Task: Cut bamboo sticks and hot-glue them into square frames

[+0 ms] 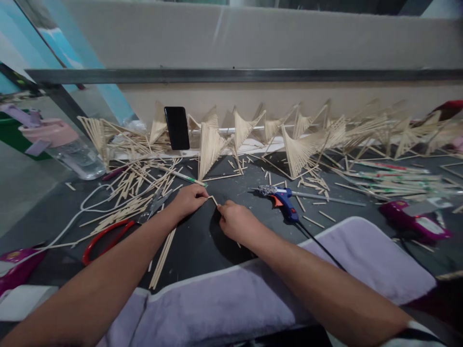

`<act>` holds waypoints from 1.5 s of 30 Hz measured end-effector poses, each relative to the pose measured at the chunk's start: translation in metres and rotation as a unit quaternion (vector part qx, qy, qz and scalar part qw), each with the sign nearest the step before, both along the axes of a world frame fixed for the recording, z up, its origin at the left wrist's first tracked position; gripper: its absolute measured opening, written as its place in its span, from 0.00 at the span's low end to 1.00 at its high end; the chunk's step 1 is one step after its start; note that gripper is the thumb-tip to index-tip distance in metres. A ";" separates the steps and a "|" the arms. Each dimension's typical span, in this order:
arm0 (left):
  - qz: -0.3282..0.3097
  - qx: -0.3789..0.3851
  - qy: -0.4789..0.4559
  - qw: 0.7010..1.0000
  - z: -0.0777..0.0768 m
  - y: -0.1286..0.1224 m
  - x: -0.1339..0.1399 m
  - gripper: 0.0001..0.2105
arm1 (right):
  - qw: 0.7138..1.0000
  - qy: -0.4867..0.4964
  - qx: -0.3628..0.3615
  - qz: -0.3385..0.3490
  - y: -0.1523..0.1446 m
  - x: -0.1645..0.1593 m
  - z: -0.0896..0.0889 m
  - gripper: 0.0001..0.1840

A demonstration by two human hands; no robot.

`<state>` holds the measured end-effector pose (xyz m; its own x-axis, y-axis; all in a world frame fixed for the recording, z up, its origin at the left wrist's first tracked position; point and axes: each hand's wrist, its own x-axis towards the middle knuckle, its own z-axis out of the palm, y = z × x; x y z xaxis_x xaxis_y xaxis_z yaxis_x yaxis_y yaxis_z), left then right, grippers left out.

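At the middle of the dark table, thin wooden sticks (214,199) meet at a corner between my two hands. My left hand (190,200) is closed, pinching one stick by thumb and fingertips. The fingers of my right hand (234,220) are closed on the other stick, whose lower part is mostly hidden by the hand. Right of my right hand lies a blue hot glue gun (285,198) with an orange trigger and a glue stick in its back. Red-handled scissors (108,237) lie partly under my left forearm. A few longer sticks (163,260) lie between my forearms.
Twisted stick frames (210,144) line the back, near an upright black phone (177,128). Loose sticks (135,185) and a white cable (68,219) lie left, beside a pink-lidded bottle (72,149). A lilac towel (231,303) covers the front edge; a magenta device (415,221) lies right.
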<state>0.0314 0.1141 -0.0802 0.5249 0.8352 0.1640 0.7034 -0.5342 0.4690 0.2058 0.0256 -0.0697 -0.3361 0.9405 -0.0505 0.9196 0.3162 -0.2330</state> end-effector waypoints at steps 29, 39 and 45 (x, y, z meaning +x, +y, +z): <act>-0.012 -0.054 0.095 0.994 0.027 0.003 -0.020 0.08 | 1.000 0.002 0.008 0.003 0.000 -0.001 -0.002 0.16; -0.025 -0.021 0.130 0.991 0.020 0.001 -0.015 0.06 | 1.000 -0.002 0.019 -0.005 0.000 -0.001 -0.002 0.15; -0.032 -0.003 0.142 0.989 0.024 -0.004 -0.010 0.07 | 1.000 -0.007 0.017 -0.007 -0.001 -0.002 -0.003 0.16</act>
